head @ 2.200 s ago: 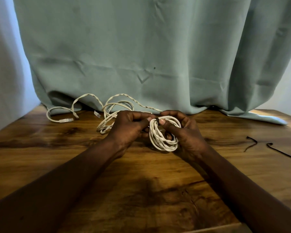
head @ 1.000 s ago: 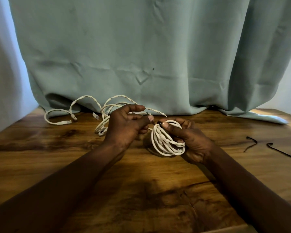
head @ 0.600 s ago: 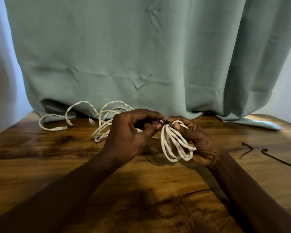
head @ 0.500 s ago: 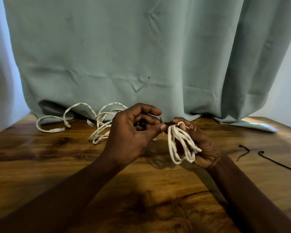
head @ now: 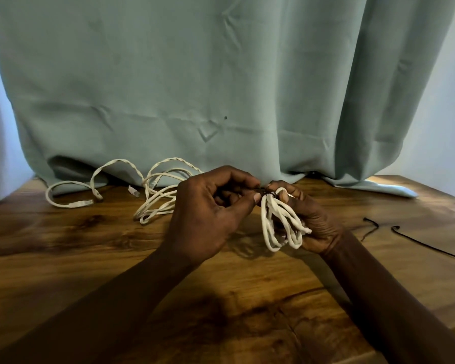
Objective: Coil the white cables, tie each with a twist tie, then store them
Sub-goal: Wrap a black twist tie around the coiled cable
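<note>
Twist tie being wound at the top of the coil

The coil (head: 280, 223) is hanging downward from the right hand (head: 313, 222), which is gripping it above the bench (head: 63, 258); the black twist tie (head: 267, 192) is sitting directly beside the left hand (head: 208, 216) fingers (head: 255, 198), which are pinching its ends.

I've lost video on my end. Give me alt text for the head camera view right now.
Over a wooden table, the right hand holds a coiled white cable while the left hand pinches a dark twist tie at its top. Loose white cables lie far left by a green curtain; two spare ties lie right.
</note>
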A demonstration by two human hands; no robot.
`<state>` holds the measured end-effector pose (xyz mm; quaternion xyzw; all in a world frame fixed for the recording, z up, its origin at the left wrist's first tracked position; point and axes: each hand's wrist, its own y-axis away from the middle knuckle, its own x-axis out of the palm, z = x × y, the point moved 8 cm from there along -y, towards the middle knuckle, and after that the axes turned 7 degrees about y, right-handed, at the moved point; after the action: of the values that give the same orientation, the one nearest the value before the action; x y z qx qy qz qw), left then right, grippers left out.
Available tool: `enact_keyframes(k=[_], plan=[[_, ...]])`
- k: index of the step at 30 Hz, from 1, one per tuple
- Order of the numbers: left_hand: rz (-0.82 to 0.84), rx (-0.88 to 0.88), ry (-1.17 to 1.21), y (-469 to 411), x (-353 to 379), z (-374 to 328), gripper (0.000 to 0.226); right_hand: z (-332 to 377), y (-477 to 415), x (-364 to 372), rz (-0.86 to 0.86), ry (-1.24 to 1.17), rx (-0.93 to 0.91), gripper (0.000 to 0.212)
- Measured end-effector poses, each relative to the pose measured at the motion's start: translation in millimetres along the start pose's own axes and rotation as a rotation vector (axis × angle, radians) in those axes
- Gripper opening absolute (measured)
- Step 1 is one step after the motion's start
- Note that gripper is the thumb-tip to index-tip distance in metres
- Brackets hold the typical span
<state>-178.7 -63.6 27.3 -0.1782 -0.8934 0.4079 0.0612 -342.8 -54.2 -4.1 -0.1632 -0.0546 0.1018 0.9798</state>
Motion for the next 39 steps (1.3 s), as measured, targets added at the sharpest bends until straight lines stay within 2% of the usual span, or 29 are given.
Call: enact_keyframes(k=[1,4,7,10,12,15,19,23,27,29,34,39], plan=[[0.004,0.017,-0.033,-1,0,-1,0.015,1,-1,0,-0.006,0.008,0.004,0.031],[0.016,0.088,-0.147,-1,0,-7,0.014,-15,-7,-15,-0.028,0.043,0.070,0.044],[0.014,0.120,-0.207,0,0,-9,0.020,-19,-9,-19,-0.024,-0.026,0.088,0.045],[-0.052,0.056,-0.151,0,-4,-8,0.027,-18,-8,-20,-0.013,-0.027,0.086,0.045],[-0.102,0.012,-0.082,0,-7,-7,0.023,-17,-8,-19,-0.015,0.009,0.085,0.045],[-0.107,0.001,-0.055,1,-7,-7,0.016,-15,-7,-18,-0.013,0.014,0.081,0.045],[-0.141,-0.092,0.012,1,-8,-1,0.027,-14,-8,-18,-0.012,0.022,0.066,0.045],[-0.172,-0.098,0.012,2,-10,3,0.018,-16,-9,-18,-0.019,0.014,0.059,0.046],[-0.179,-0.152,0.054,2,-9,6,0.030,-15,-9,-18,-0.017,0.015,0.057,0.046],[-0.212,-0.164,0.083,2,-11,7,0.027,-14,-9,-18,-0.015,0.002,0.055,0.046],[-0.216,-0.130,0.084,4,-10,7,0.021,-14,-9,-19,-0.021,0.007,0.053,0.047],[-0.106,0.044,-0.170,4,-6,-6,0.016,-14,-9,-18,-0.018,0.008,0.053,0.045]])
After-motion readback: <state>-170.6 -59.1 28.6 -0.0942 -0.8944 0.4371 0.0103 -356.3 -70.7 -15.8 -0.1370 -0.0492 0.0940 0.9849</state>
